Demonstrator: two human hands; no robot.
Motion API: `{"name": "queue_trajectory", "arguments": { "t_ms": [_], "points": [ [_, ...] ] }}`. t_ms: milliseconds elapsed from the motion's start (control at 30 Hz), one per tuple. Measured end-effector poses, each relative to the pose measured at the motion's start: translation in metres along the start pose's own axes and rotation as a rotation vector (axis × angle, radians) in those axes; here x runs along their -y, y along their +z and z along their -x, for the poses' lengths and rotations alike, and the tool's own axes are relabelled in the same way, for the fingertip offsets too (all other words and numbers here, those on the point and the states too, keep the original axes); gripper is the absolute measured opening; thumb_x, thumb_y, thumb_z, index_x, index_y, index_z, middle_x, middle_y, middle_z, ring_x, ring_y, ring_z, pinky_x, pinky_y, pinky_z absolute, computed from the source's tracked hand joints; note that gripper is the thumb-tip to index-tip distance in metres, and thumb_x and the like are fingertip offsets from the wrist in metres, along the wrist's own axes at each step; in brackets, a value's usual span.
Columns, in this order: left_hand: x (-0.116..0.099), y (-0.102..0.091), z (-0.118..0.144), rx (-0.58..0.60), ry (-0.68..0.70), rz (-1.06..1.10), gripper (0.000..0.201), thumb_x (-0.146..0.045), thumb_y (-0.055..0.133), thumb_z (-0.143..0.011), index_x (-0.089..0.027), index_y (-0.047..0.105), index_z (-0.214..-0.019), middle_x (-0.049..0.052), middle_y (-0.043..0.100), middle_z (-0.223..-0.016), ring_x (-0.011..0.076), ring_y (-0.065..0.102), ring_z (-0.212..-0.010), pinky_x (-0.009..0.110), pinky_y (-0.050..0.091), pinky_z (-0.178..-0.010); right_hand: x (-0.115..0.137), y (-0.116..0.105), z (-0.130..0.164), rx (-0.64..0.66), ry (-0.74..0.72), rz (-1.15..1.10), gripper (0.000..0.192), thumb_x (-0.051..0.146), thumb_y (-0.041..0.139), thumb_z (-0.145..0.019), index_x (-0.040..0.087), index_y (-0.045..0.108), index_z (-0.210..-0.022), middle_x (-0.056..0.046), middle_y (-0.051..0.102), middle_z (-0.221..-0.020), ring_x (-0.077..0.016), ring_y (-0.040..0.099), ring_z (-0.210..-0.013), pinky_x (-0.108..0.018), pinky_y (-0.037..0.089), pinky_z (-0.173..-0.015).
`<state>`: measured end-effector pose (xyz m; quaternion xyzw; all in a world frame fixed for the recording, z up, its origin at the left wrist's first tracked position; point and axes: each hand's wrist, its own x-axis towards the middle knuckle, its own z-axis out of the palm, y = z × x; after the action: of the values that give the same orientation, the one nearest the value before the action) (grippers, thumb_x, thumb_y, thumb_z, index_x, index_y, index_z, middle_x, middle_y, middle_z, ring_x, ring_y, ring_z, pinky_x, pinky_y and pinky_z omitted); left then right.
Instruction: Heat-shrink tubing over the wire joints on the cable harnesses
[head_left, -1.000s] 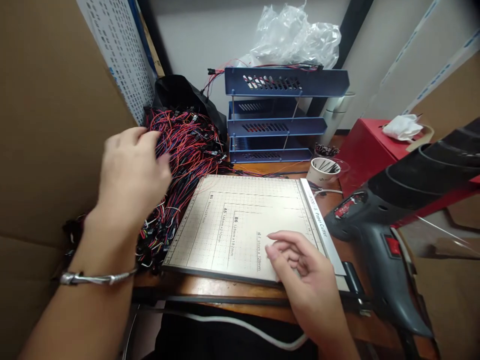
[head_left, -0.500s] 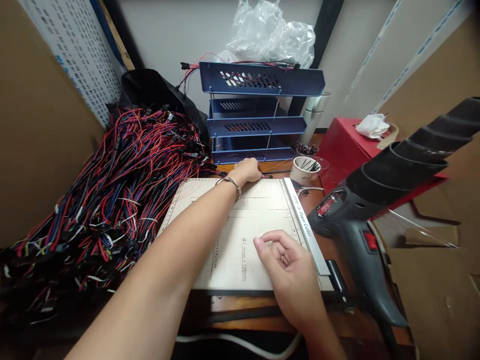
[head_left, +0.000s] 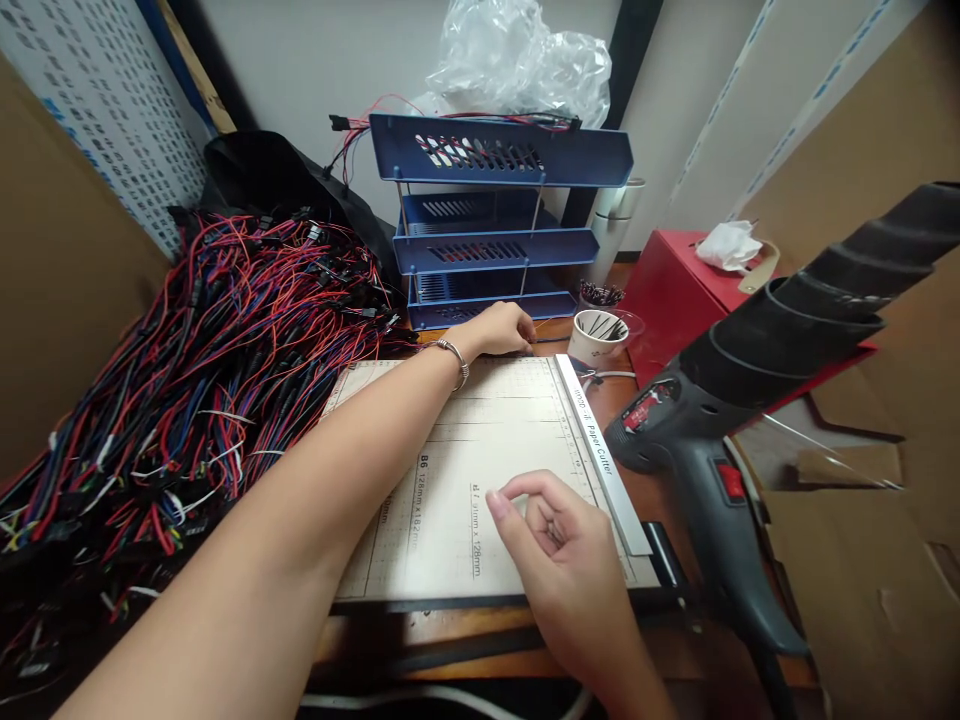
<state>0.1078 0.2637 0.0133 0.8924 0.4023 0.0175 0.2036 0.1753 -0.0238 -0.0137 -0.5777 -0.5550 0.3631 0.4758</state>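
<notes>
Our left hand pinches a thin wire at the paper cutter's far edge; right hand curls loosely, holding nothing we can see.

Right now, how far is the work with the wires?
Done: nothing finished shows; the paper cutter board lies bare. In hand: the left hand pinches a thin wire beyond the board; the right hand waits, fingers curled. Left: the big wire pile.
</notes>
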Motion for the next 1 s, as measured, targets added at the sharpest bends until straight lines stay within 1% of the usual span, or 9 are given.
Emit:
{"name": "queue_trajectory", "arguments": {
  "t_ms": [100, 167, 233, 300, 400, 567, 767, 900, 1000],
  "points": [
    [-0.002, -0.001, -0.008, 0.125, 0.038, 0.041, 0.03, -0.037, 0.07, -0.1, -0.016, 0.07, -0.122, 0.009, 0.071, -0.126, 0.0247, 0.071, -0.111, 0.045, 0.061, -0.096, -0.002, -0.001, 0.001, 0.004, -0.003, 0.0, 0.034, 0.045, 0.061, -0.099, 0.016, 0.065, -0.082, 0.009, 0.023, -0.056, -0.0093, 0.029, -0.05, -0.025, 0.022, -0.05],
    [-0.003, -0.002, -0.011, 0.18, 0.042, 0.049, 0.03, -0.037, 0.07, -0.1, -0.015, 0.07, -0.121, 0.008, 0.072, -0.125, 0.0248, 0.071, -0.109, 0.044, 0.061, -0.095, -0.003, -0.002, 0.0, 0.016, -0.01, -0.007, 0.033, 0.044, 0.061, -0.099, 0.016, 0.064, -0.081, 0.009, 0.023, -0.056, -0.0093, 0.028, -0.049, -0.025, 0.021, -0.049],
    [-0.003, -0.002, -0.013, 0.201, 0.046, 0.042, 0.031, -0.037, 0.07, -0.1, -0.015, 0.07, -0.121, 0.008, 0.072, -0.123, 0.0246, 0.071, -0.108, 0.044, 0.062, -0.094, -0.004, -0.003, 0.0, 0.009, 0.003, -0.015, 0.033, 0.044, 0.061, -0.099, 0.016, 0.064, -0.081, 0.009, 0.023, -0.056, -0.0093, 0.028, -0.049, -0.025, 0.022, -0.049],
    [-0.003, -0.002, -0.013, 0.195, 0.057, 0.026, 0.03, -0.037, 0.07, -0.1, -0.015, 0.07, -0.12, 0.008, 0.072, -0.122, 0.0241, 0.071, -0.107, 0.044, 0.062, -0.094, -0.003, -0.003, -0.001, 0.007, 0.012, -0.025, 0.033, 0.044, 0.062, -0.098, 0.016, 0.064, -0.081, 0.009, 0.023, -0.056, -0.0092, 0.028, -0.05, -0.025, 0.022, -0.05],
    [-0.001, 0.0, -0.011, 0.144, 0.085, 0.0, 0.028, -0.038, 0.069, -0.101, -0.015, 0.071, -0.117, 0.008, 0.073, -0.121, 0.0235, 0.071, -0.107, 0.044, 0.061, -0.094, 0.0, -0.002, 0.0, 0.012, 0.027, -0.032, 0.033, 0.045, 0.062, -0.098, 0.016, 0.064, -0.082, 0.009, 0.023, -0.056, -0.0094, 0.028, -0.05, -0.025, 0.021, -0.05],
    [0.005, 0.002, -0.004, 0.011, 0.131, -0.033, 0.027, -0.038, 0.069, -0.101, -0.015, 0.072, -0.115, 0.008, 0.074, -0.119, 0.0236, 0.071, -0.109, 0.046, 0.059, -0.099, 0.0, -0.002, -0.001, -0.01, 0.03, -0.032, 0.033, 0.045, 0.063, -0.098, 0.017, 0.063, -0.08, 0.008, 0.023, -0.057, -0.0096, 0.028, -0.051, -0.025, 0.022, -0.052],
    [0.007, -0.005, 0.013, -0.124, 0.168, -0.052, 0.025, -0.038, 0.067, -0.102, -0.015, 0.073, -0.109, 0.007, 0.076, -0.109, 0.0213, 0.072, -0.101, 0.045, 0.057, -0.098, -0.007, -0.005, -0.003, 0.021, -0.009, -0.024, 0.036, 0.048, 0.062, -0.1, 0.017, 0.063, -0.082, 0.008, 0.025, -0.057, -0.0093, 0.03, -0.05, -0.024, 0.024, -0.05],
    [0.007, -0.015, 0.032, -0.221, 0.161, -0.073, 0.014, -0.027, 0.07, -0.095, -0.017, 0.078, -0.103, 0.006, 0.08, -0.102, 0.0213, 0.073, -0.096, 0.037, 0.054, -0.093, -0.006, -0.005, -0.001, 0.02, 0.003, -0.043, 0.038, 0.05, 0.062, -0.1, 0.016, 0.063, -0.083, 0.008, 0.025, -0.058, -0.0094, 0.03, -0.051, -0.025, 0.024, -0.051],
    [0.009, -0.023, 0.051, -0.293, 0.142, -0.082, 0.016, -0.019, 0.069, -0.088, -0.019, 0.082, -0.099, 0.006, 0.083, -0.098, 0.0212, 0.073, -0.091, 0.032, 0.051, -0.085, -0.006, -0.005, 0.001, 0.008, 0.013, -0.06, 0.037, 0.05, 0.063, -0.099, 0.016, 0.066, -0.088, 0.008, 0.027, -0.059, -0.0097, 0.032, -0.053, -0.024, 0.025, -0.052]
  ]
}}
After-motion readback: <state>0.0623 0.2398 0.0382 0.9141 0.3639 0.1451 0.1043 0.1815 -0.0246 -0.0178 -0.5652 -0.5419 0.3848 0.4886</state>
